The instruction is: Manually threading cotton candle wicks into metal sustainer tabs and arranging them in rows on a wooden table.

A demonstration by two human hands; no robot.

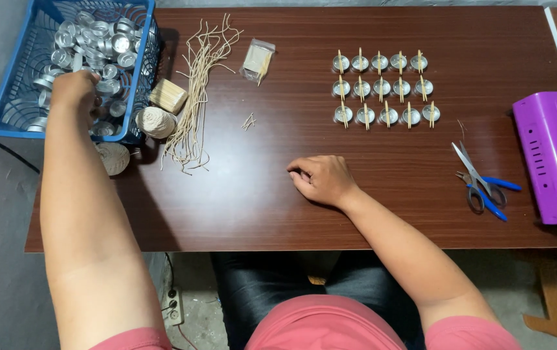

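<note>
Reaching into the blue basket at the table's far left corner, your left hand rests palm-down on the heap of small silver metal cups; whether its fingers grip one, you cannot tell. Your left arm stretches straight forward. Your right hand lies on the bare table, fingers curled loosely inward, holding nothing visible. The cups are round, shallow and shiny.
</note>
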